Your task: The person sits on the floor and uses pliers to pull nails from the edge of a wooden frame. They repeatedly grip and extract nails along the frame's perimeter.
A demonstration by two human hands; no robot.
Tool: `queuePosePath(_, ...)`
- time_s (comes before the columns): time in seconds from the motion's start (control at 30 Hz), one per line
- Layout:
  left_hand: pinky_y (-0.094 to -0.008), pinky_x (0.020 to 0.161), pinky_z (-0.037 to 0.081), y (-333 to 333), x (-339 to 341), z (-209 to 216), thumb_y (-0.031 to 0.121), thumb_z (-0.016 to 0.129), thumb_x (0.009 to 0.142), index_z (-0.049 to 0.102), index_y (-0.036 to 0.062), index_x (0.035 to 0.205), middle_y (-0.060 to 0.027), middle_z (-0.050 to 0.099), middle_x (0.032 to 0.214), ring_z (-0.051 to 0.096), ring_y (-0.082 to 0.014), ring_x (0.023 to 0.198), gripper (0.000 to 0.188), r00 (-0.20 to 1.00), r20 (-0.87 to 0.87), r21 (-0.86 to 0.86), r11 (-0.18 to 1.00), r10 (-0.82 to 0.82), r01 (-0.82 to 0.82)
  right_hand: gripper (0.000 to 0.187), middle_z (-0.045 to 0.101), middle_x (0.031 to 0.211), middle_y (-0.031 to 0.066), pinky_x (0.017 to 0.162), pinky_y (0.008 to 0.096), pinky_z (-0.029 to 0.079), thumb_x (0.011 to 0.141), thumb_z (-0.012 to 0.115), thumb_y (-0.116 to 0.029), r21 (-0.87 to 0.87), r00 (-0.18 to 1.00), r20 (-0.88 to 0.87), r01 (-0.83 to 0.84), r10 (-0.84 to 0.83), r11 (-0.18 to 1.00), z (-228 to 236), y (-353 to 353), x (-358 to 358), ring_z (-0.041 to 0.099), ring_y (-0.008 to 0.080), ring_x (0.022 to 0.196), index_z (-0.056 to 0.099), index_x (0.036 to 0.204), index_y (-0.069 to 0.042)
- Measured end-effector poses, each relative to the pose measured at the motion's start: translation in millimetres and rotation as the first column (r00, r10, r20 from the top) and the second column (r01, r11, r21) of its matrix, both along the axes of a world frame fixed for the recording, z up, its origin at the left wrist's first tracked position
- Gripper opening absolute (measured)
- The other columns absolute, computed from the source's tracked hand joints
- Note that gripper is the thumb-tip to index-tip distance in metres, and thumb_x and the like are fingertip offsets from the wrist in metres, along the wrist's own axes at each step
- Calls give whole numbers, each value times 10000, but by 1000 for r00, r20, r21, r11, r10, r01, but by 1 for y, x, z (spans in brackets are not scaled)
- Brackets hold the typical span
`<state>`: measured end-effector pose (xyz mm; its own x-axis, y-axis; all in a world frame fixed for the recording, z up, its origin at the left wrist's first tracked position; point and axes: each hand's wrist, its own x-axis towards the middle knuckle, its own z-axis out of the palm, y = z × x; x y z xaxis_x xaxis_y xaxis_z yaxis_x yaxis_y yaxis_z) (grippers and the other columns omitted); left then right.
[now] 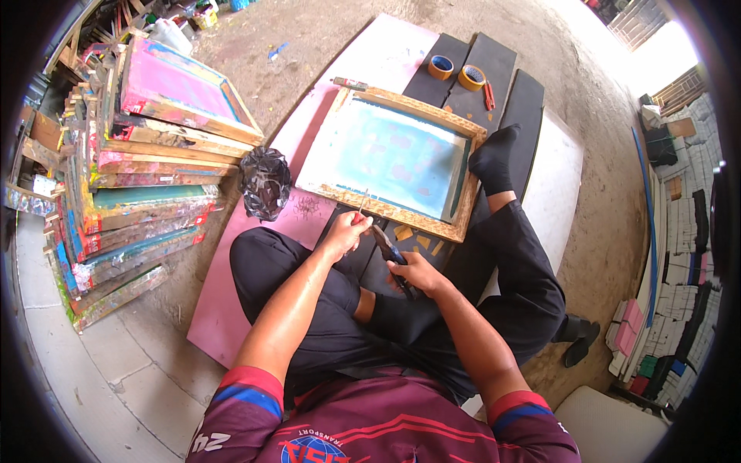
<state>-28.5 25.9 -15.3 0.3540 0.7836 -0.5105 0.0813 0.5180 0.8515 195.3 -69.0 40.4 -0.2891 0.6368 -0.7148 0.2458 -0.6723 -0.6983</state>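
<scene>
My left hand pinches a thin, pointed metal piece, too small to name surely. My right hand is wrapped round the handles of dark pliers. The pliers' jaws are close to my left fingertips; I cannot tell if they grip anything. Just beyond both hands lies a wooden screen-printing frame with light blue mesh. Its near edge is beside my left fingertips. Small yellow-brown scraps lie between the frame and the pliers.
Two tape rolls and a red slim tool lie on black planks beyond the frame. A crumpled black plastic bag sits on the pink board at left, beside stacked frames. My foot touches the frame's right side.
</scene>
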Motion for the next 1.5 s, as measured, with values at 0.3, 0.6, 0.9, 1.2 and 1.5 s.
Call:
queuePosePath(0.3, -279, 329, 345, 24, -31, -19, 298, 688, 984, 579, 46, 855, -29, 554, 631, 483, -114, 392, 304, 620, -236, 8, 639, 748, -769, 450, 707, 1148, 192, 768, 460, 582, 1066, 543, -354, -113, 978, -52, 193, -200, 975, 0, 9, 40, 732, 298, 987, 501, 1332, 7)
queuePosePath(0.6, -320, 358, 366, 37, -58, -90, 374, 749, 937, 602, 0, 942, -64, 588, 710, 505, -154, 452, 402, 460, -487, 219, 613, 743, -759, 396, 706, 1047, 167, 711, 445, 587, 1066, 541, -354, -178, 979, -87, 165, -182, 970, -9, 25, 47, 721, 267, 903, 541, 1312, -44)
queuePosePath(0.9, -401, 619, 490, 23, -35, -51, 375, 741, 928, 594, -9, 774, -116, 650, 737, 615, -241, 649, 439, 572, -433, 273, 706, 696, -653, 307, 615, 712, 76, 474, 381, 507, 1011, 611, -328, -38, 973, 160, 176, -168, 984, -22, 24, 33, 606, 185, 555, 622, 1024, -22)
queuePosePath(1.2, -436, 731, 509, 13, -22, -52, 379, 732, 920, 657, -28, 837, -158, 695, 812, 670, -308, 766, 422, 638, -460, 322, 786, 617, -528, 351, 652, 660, 112, 498, 396, 505, 984, 644, -294, 130, 929, 284, 209, -239, 969, -32, 12, 23, 650, 231, 529, 649, 909, 49)
queuePosePath(1.5, -281, 371, 356, -20, 9, -10, 302, 719, 952, 562, 63, 823, -16, 565, 683, 469, -103, 415, 313, 808, -231, 244, 836, 542, -491, 429, 693, 1117, 300, 943, 563, 509, 1010, 563, -407, 264, 698, 677, 62, -231, 962, -35, -3, -12, 639, 478, 1112, 681, 1150, -19)
